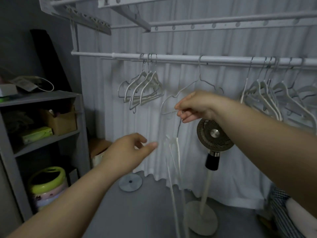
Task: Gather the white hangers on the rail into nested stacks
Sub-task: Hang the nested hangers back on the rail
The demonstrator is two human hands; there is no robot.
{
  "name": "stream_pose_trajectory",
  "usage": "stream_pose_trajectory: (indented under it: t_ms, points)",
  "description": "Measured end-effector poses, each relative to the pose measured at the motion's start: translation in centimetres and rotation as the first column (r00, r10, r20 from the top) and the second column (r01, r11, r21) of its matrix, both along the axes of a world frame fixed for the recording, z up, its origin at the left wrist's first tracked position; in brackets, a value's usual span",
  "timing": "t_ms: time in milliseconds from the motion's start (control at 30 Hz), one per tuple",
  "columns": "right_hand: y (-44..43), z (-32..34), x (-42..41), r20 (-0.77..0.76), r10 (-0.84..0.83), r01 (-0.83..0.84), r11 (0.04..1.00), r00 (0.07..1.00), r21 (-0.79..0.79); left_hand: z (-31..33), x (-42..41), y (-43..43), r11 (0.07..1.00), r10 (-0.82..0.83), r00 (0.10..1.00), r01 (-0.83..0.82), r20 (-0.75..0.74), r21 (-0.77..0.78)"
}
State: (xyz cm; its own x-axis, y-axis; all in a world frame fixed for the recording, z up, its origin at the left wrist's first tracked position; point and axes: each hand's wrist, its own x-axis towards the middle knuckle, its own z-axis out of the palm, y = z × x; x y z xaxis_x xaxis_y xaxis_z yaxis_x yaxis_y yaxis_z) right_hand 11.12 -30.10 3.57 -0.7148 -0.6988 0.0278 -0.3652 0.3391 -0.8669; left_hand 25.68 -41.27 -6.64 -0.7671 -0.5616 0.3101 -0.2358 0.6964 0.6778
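Two hands in view. Right hand [193, 105]: fingers curled, pinching the metal hook of the held hangers [178, 152], which dangle below it, white and blurred by motion; count cannot be told. Left hand [127, 152]: fingers apart and relaxed, holding nothing, fingertips just beside the blurred white arms of the held hangers; contact cannot be told.

Behind the right hand, a single wire hanger [197, 82] hangs from the rail [171, 57]. Its lower bar runs up to the right fingers; whether they touch it cannot be told.

On the rail to the left: left cluster [145, 88], several white hangers close together. To the right: right cluster [267, 95], more white hangers, looser.

Standing fan [214, 134] under the right forearm, base on the floor. Pale curtain [106, 117] behind the rail. Grey shelf unit [42, 98] at far left, holding boxes.
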Motion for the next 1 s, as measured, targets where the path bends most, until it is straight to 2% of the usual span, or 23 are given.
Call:
stream_pose_trajectory:
  t_ms: [100, 200, 267, 400, 500, 633, 733, 833, 900, 1000]
  points:
    - [-0.1, 0.3, -0.5, 0.109, -0.036, 0.048, 0.993, 0.993, -0.109, 0.2, -1.4, 2.3, 0.993, -0.114, 0.980, 0.117, 0.164, -0.014]
    - [0.2, 0.8, -1.5, 0.177, -0.067, 0.106, 0.969, 0.982, -0.224, -0.5, -3.4, 3.5, 0.966, -0.072, 0.936, 0.152, 0.345, -0.210]
    - [0.6, 0.9, -2.5, 0.190, -0.090, 0.141, 0.951, 0.978, -0.275, -1.1, -5.2, 3.6, 0.939, -0.035, 0.934, 0.153, 0.357, -0.308]
    - [1.6, 1.1, -5.4, 0.206, -0.101, 0.160, 0.941, 0.973, -0.297, -1.1, -8.1, 2.9, 0.934, -0.024, 0.959, 0.123, 0.284, -0.336]
    - [2.2, 1.6, -7.6, 0.131, -0.146, 0.178, 0.943, 0.981, -0.282, -0.3, -9.9, 2.6, 0.912, -0.011, 0.972, 0.106, 0.236, -0.396]
    - [3.3, 2.8, -10.7, -0.148, -0.217, 0.187, 0.964, 0.965, -0.191, 1.3, -12.7, 2.4, 0.913, -0.009, 0.981, 0.088, 0.195, -0.399]
    - [4.6, 3.6, -13.6, -0.484, -0.257, 0.265, 0.963, 0.837, -0.053, 3.1, -15.2, 2.6, 0.920, -0.010, 0.982, 0.082, 0.186, -0.383]
    - [6.4, 4.4, -16.4, -0.767, -0.215, 0.380, 0.924, 0.605, 0.041, 5.3, -17.6, 3.4, 0.933, -0.025, 0.988, 0.079, 0.154, -0.350]
    - [7.7, 5.1, -18.3, -0.875, -0.171, 0.447, 0.893, 0.452, 0.056, 6.9, -19.3, 3.9, 0.943, -0.033, 0.990, 0.077, 0.140, -0.324]
    - [9.5, 6.2, -20.7, -0.956, -0.123, 0.524, 0.851, 0.266, 0.037, 9.2, -21.7, 4.6, 0.959, -0.052, 0.994, 0.075, 0.092, -0.274]
